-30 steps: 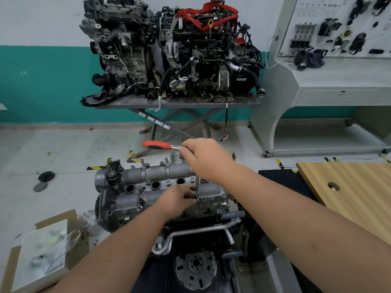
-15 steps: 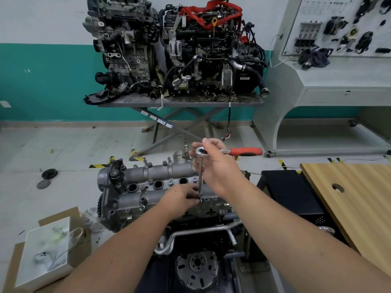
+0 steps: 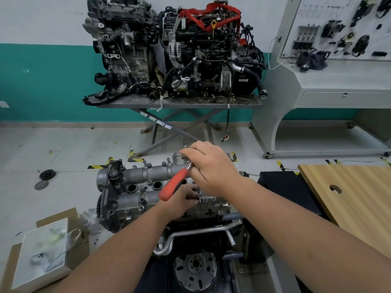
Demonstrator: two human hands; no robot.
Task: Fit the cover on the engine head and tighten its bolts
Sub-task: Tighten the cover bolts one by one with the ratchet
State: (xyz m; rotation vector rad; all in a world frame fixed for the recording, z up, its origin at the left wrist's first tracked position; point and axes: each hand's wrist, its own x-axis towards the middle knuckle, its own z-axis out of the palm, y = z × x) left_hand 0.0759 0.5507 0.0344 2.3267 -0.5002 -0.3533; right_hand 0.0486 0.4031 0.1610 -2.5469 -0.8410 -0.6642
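Note:
The grey cast cover (image 3: 148, 176) sits on the engine head (image 3: 135, 206) in front of me, with several bolts standing along its edges. My right hand (image 3: 211, 168) grips the head end of a ratchet whose red handle (image 3: 174, 185) points down and left toward me. Its thin extension bar (image 3: 198, 192) runs down to a bolt on the near edge of the cover. My left hand (image 3: 182, 200) pinches the lower end of that bar at the bolt. The bolt itself is hidden by my fingers.
Two complete engines (image 3: 173, 49) stand on a scissor table (image 3: 179, 103) at the wall. A wooden bench top (image 3: 355, 197) lies to the right, a cardboard box with a white case (image 3: 44, 250) at lower left. Black discs (image 3: 47, 174) lie on the floor.
The red handle has swung round, from pointing left, then right, to pointing down-left toward me. My left hand has stayed at the bar's lower end.

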